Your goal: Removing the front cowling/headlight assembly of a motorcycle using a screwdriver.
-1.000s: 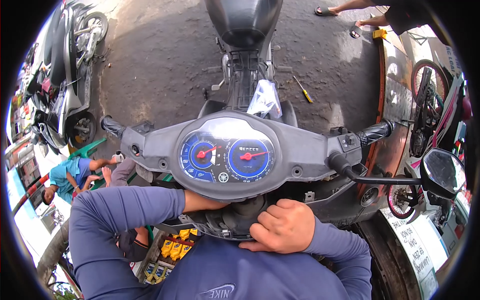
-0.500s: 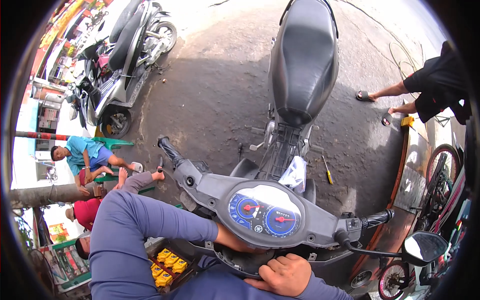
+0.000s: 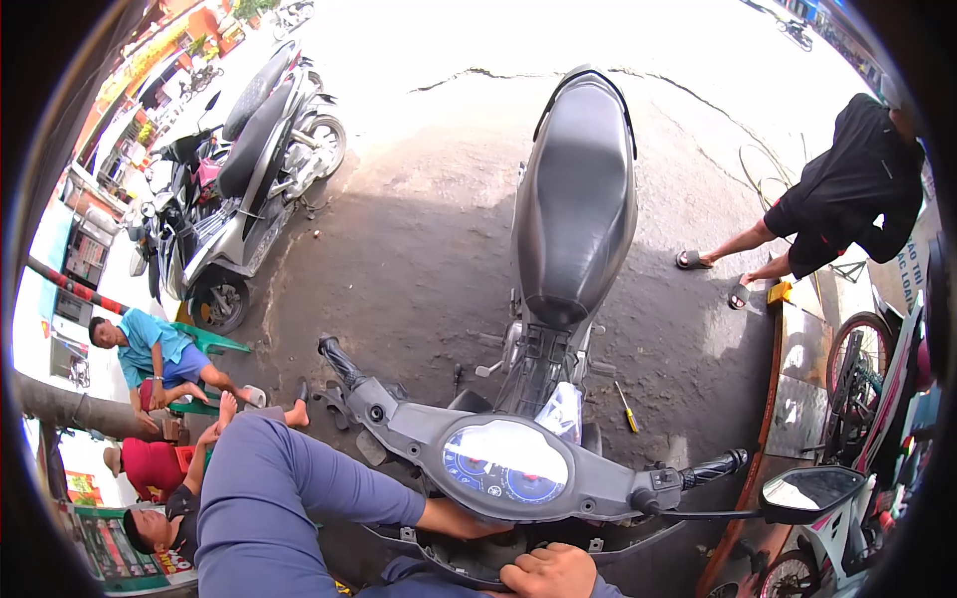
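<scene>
In front of me stands a motorbike with its handlebar cover (image 3: 399, 424) and round-dialled instrument panel (image 3: 505, 462) facing up. My left forearm (image 3: 454, 517) reaches across from the left, and its hand goes into the dark gap beneath the panel, where the fingers are hidden. Close by, my right hand (image 3: 548, 572) is closed, knuckles up, at the near edge of the front fairing (image 3: 653, 539). What its fingers grip, if anything, is out of sight. A clear plastic bag (image 3: 561, 413) lies behind the panel, before the long black seat (image 3: 576, 199).
A yellow-handled screwdriver (image 3: 628, 411) lies on the ground right of the bike. The mirror (image 3: 812, 492) juts out at right. Parked scooters (image 3: 244, 189) stand at far left. Seated people (image 3: 164, 354) are at left; a person in black (image 3: 847, 194) stands at right.
The view has shifted, so the bike sits lower and more of the street shows. The yellow packages by my left arm have nearly left the picture. Both hands keep about the same places.
</scene>
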A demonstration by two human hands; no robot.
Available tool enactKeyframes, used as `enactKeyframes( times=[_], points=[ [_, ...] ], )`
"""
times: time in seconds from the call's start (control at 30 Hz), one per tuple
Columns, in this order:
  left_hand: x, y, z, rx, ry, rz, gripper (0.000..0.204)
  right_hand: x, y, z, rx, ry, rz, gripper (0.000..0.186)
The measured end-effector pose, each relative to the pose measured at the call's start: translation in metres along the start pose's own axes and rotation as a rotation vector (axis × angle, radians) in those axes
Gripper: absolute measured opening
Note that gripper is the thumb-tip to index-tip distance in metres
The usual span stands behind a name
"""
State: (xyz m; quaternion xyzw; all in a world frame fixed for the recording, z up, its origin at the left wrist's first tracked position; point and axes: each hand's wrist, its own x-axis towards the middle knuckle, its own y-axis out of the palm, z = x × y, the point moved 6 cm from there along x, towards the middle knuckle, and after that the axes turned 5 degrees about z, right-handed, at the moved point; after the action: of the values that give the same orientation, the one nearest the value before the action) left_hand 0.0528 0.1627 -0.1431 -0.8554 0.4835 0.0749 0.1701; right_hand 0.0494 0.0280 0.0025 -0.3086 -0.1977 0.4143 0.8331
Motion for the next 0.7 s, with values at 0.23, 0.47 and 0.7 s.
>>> enactKeyframes(
  times=[0.23,0.47,0.7],
  points=[
    [0.004,-0.011,-0.031,-0.052,-0.234,0.249,0.049,-0.011,0.007,0.011,-0.055,0.006,-0.039,0.038],
    [-0.019,-0.011,-0.035,0.025,-0.310,0.489,0.065,-0.008,-0.009,0.008,-0.046,-0.012,0.103,0.051],
    [-0.042,-0.049,-0.047,0.042,-0.427,0.658,0.067,-0.005,-0.009,0.006,-0.031,0.026,0.189,0.055]
  ],
)
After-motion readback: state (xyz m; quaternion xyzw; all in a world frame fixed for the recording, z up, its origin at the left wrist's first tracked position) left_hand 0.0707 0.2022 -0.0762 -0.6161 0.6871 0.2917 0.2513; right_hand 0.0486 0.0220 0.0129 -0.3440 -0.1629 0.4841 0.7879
